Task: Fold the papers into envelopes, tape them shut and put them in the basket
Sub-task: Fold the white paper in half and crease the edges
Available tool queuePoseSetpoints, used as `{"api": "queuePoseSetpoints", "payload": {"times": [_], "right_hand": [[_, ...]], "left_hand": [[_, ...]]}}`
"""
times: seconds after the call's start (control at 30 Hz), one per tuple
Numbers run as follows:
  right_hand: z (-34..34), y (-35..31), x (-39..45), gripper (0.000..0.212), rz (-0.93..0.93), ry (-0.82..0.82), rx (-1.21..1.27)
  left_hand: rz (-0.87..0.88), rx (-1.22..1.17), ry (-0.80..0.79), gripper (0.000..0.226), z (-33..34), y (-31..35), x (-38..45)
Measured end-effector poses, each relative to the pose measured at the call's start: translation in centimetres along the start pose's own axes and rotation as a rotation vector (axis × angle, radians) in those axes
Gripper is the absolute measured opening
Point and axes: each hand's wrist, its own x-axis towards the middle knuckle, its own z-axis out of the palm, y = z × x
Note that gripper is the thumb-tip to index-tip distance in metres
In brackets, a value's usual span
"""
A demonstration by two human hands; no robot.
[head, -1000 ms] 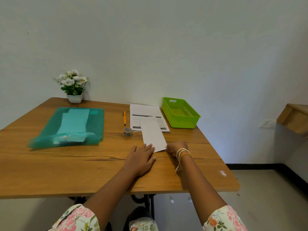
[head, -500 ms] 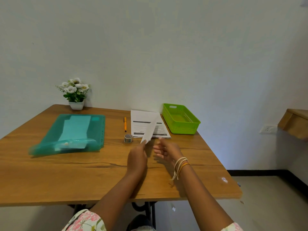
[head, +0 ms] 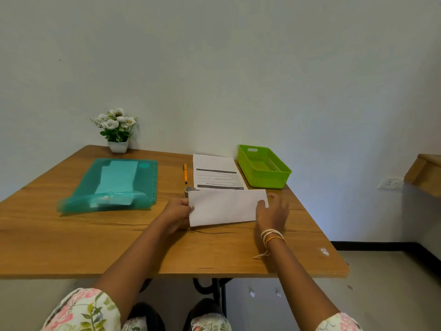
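Both hands hold the folded white paper (head: 225, 206) above the wooden worktop (head: 71, 235): left hand (head: 177, 215) grip pinching its left edge, right hand (head: 272, 211) grip grasping its right end.

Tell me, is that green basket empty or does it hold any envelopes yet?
Empty, as far as it shows: the green basket has only bare green floor inside. The folded paper is between the hands, over the table.

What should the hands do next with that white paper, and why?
Probably lay the folded paper flat on the table and crease it. Both the left hand and the right hand hold its ends, and the green basket looks empty.
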Motion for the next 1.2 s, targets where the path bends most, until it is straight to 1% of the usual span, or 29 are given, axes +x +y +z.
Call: {"api": "queuePoseSetpoints", "payload": {"times": [0.07, 0.17, 0.23, 0.3, 0.37, 0.47, 0.7, 0.77, 0.83, 0.9, 1.0, 1.1, 1.2], "right_hand": [[-0.1, 0.8, 0.1, 0.038, -0.107, -0.148, -0.140], [0.5, 2.9, 0.2, 0.047, -0.171, -0.409, -0.310], [1.1, 3.9, -0.1, 0.052, -0.219, -0.480, -0.440], [1.6, 4.4, -0.5, 0.053, -0.261, -0.459, -0.554], [1.9, 4.6, -1.0, 0.053, -0.290, -0.416, -0.602], [2.0, 4.3, -1.3, 0.053, -0.308, -0.386, -0.620], [2.4, 4.2, -1.3, 0.052, -0.351, -0.347, -0.610], [2.5, 4.4, -1.3, 0.052, -0.355, -0.338, -0.596], [2.7, 4.5, -1.2, 0.051, -0.358, -0.325, -0.579], [2.9, 4.4, -1.2, 0.049, -0.374, -0.291, -0.552], [3.4, 3.8, -1.4, 0.043, -0.412, -0.211, -0.489], [4.4, 3.3, -1.6, 0.041, -0.494, -0.182, -0.438], [5.4, 3.4, -1.6, 0.044, -0.583, -0.176, -0.448]], "left_hand": [[-0.072, 0.012, -0.010, 0.027, -0.5, 0.4, -0.1], [-0.149, 0.035, -0.004, 0.037, -0.9, 0.3, 0.7], [-0.137, 0.110, 0.040, 0.036, -1.0, 0.2, 1.4], [-0.096, 0.196, 0.107, 0.021, -0.9, -0.2, 2.2], [-0.054, 0.279, 0.220, 0.008, -1.1, -0.6, 3.1], [0.010, 0.420, 0.386, 0.012, -1.6, -0.9, 3.8], [0.059, 0.679, 0.526, 0.009, -1.1, -1.4, 3.6], [0.084, 0.738, 0.567, 0.012, -0.8, -1.7, 3.4], [0.160, 0.789, 0.608, 0.020, -0.5, -1.9, 3.3], [0.285, 0.792, 0.624, 0.027, -0.4, -2.3, 3.4], [0.451, 0.789, 0.596, 0.031, -0.3, -2.9, 4.1], [0.518, 0.830, 0.588, 0.038, -0.3, -2.9, 5.1], [0.526, 0.847, 0.545, 0.041, -0.2, -2.7, 6.2]]}}
